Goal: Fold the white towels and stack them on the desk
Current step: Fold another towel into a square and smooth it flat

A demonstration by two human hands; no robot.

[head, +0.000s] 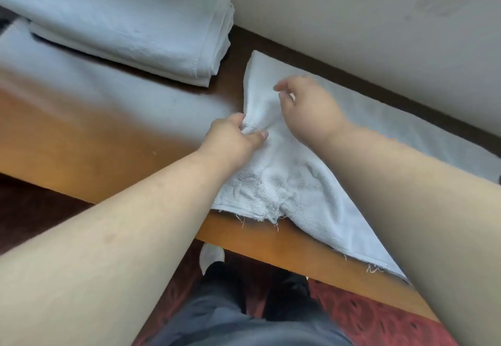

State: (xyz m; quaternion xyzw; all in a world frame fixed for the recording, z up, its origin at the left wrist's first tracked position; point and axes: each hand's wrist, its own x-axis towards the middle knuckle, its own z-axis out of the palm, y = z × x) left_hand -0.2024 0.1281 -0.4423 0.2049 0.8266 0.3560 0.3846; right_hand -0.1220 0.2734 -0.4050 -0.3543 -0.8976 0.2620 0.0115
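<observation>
A white towel (306, 183) with a frayed near edge lies spread on the wooden desk (81, 155), reaching from the front edge back to the wall. My left hand (233, 136) pinches a bunched fold of it near the middle. Just behind, my right hand (306, 107) hovers over the towel's far part with fingers curled and apart, touching or just above the cloth. A stack of folded white towels (130, 28) sits at the back left of the desk.
A cream wall (352, 14) runs along the desk's far edge. The desk's front edge (271, 242) crosses the lower frame. Below it are red patterned carpet (379, 316) and my legs in grey trousers (217, 318).
</observation>
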